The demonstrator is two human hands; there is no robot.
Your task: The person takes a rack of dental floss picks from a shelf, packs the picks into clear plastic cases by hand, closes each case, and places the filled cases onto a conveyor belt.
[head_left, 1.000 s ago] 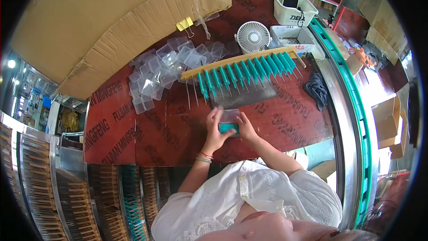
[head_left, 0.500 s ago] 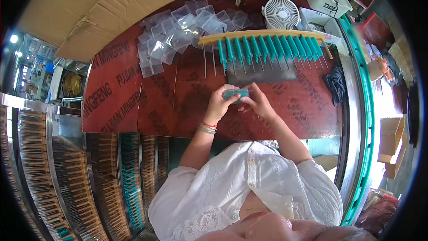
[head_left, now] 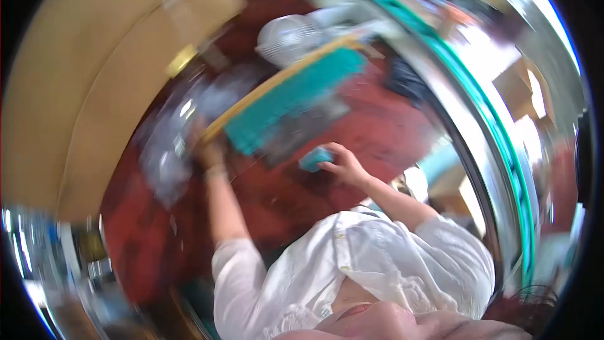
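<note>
The frame is smeared by motion. My right hand (head_left: 343,162) grips a small teal box (head_left: 314,159) above the red table (head_left: 371,132). My left hand (head_left: 206,146) is stretched out to the left, beside the pile of clear plastic boxes (head_left: 165,157) and the near end of the wooden bar (head_left: 283,77). Its fingers are too blurred to read, and I cannot tell if it touches either. Teal pieces (head_left: 296,97) hang in a row along the bar, over a grey plate (head_left: 314,127).
A white fan (head_left: 288,39) stands behind the bar. Brown cardboard (head_left: 126,69) rises at the left, with a yellow clip (head_left: 182,61) on its edge. A dark cloth (head_left: 406,80) lies near the right edge, beside a conveyor with a green border (head_left: 481,97).
My left hand has let go of the teal box and moved left to the clear boxes. My right hand keeps the teal box. The whole view has turned and blurred.
</note>
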